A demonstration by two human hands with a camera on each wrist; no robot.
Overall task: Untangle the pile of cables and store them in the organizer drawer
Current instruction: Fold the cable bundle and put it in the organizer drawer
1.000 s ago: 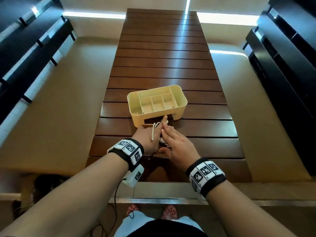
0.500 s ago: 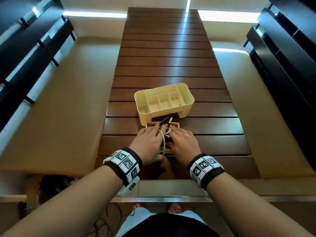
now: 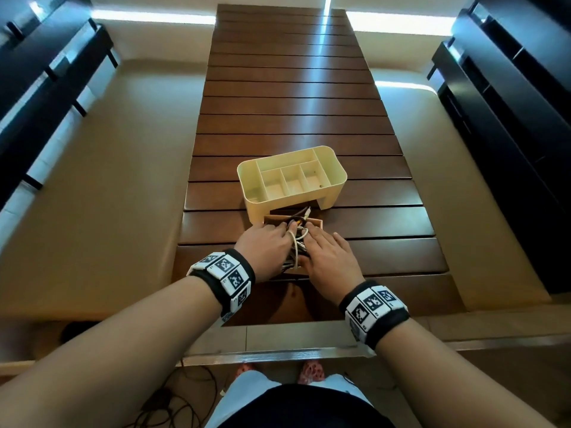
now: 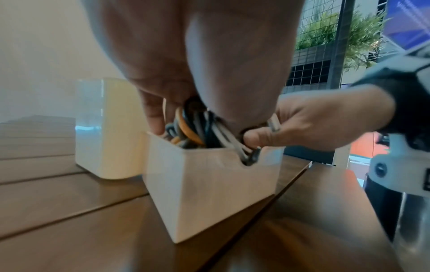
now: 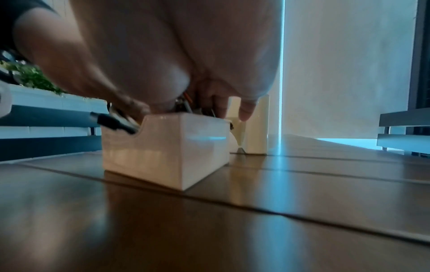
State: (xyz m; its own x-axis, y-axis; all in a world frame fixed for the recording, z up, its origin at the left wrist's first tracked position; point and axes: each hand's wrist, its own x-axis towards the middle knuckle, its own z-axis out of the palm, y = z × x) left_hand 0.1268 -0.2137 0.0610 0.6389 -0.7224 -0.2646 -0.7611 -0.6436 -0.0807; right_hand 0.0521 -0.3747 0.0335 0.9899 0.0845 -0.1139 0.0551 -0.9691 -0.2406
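The cables (image 3: 297,242) fill the drawer (image 3: 319,223) at 6 o'clock of the organizer (image 3: 327,193), near the front edge of the slatted table (image 3: 293,88), which extends toward 12 o'clock; left hand (image 3: 265,247) grips them, right hand (image 3: 332,257) pinches them.

Left arm: bare forearm, reaching forward from lower left and angled inward.
Left hand (image 3: 267,245): palm down, with fingers and thumb curled downward round the cables (image 4: 197,127).
Right arm: bare forearm, reaching forward from lower right and angled inward.
Right hand (image 3: 329,257): palm down just beside the left, fingers spread, thumb tucked under and pinching the cables.
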